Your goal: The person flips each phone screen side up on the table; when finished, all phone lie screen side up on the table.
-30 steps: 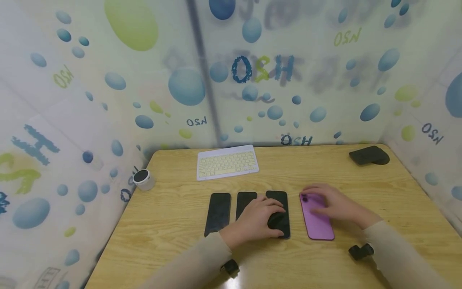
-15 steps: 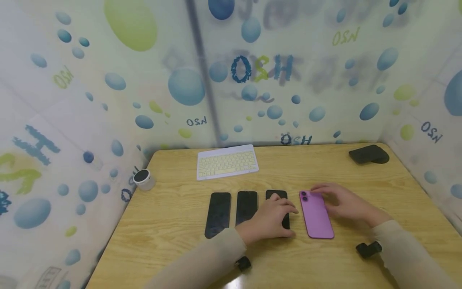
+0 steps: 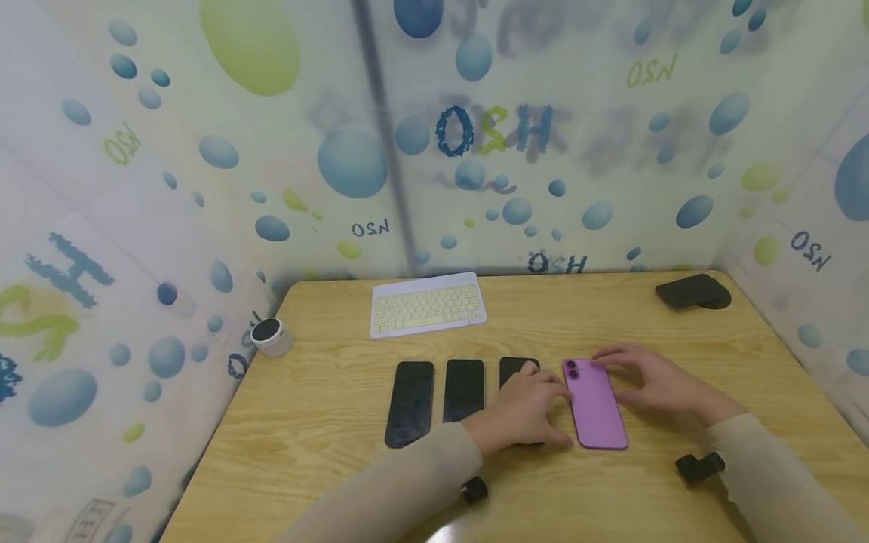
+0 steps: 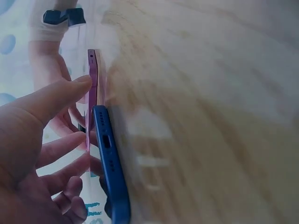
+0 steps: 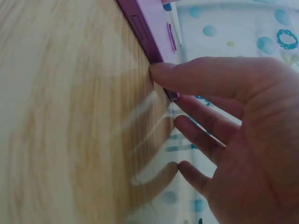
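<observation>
A purple smartphone (image 3: pixel 596 407) lies on the wooden table, its camera side up. My right hand (image 3: pixel 661 385) is at its upper right corner; in the right wrist view the thumb touches the phone's side edge and the fingers are loosely spread. My left hand (image 3: pixel 526 411) reaches over a dark smartphone (image 3: pixel 516 367), partly hiding it, with fingertips near the purple phone's left edge. That dark phone shows a blue edge (image 4: pixel 112 163) in the left wrist view. Two more black smartphones, a middle one (image 3: pixel 465 388) and a leftmost one (image 3: pixel 410 403), lie in the same row.
A white keyboard (image 3: pixel 428 305) lies behind the phones. At the back right corner is a flat black object (image 3: pixel 692 291). A small white round container with a dark top (image 3: pixel 270 337) sits at the left edge. Patterned curtains (image 3: pixel 577 151) surround the table (image 3: pixel 326 422).
My left hand has moved right, from over the dark phones toward the purple one. My right hand has slid off the purple phone's back to its right edge. The phones have barely moved.
</observation>
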### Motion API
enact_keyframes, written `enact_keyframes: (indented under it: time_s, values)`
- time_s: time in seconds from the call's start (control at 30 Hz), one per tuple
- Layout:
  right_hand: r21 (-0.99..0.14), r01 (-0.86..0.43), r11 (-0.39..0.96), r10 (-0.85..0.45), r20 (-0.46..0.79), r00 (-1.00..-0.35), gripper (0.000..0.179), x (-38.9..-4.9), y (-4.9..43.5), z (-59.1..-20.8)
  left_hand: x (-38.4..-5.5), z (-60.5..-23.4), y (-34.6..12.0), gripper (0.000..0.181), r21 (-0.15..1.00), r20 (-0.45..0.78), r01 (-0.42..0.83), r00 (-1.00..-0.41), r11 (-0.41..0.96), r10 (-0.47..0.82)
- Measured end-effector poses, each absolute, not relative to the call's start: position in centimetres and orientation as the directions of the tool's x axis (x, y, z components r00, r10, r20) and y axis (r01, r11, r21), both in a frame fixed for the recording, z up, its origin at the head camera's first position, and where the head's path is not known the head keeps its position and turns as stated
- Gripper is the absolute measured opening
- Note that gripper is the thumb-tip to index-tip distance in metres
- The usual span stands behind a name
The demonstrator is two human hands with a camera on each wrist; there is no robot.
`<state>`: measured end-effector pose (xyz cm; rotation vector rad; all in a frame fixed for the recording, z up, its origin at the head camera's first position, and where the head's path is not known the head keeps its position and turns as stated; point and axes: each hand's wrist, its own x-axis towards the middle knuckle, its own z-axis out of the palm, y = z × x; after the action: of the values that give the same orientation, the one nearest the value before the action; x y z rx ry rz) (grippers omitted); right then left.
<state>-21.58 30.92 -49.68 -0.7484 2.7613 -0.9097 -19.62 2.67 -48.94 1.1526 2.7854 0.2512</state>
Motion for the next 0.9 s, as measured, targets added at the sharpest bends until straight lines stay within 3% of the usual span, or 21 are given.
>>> enact_keyframes:
  time_s: [0.37,0.9]
  values:
    - [-0.606,-0.427,0.671,-0.508,0.044,-0.86,0.056,-21.8,31.0,-49.8,-19.4,-49.2,3.9,0.063,0.121,-0.019,0.664,-0.742,0.738,0.67]
    - [-0.604,-0.37,0.706,-0.474,-0.015,-0.88,0.059,-22.0,31.4,-49.8,-19.2,-49.1,4.4,0.07,0.147,-0.034,0.633,-0.765,0.76,0.643]
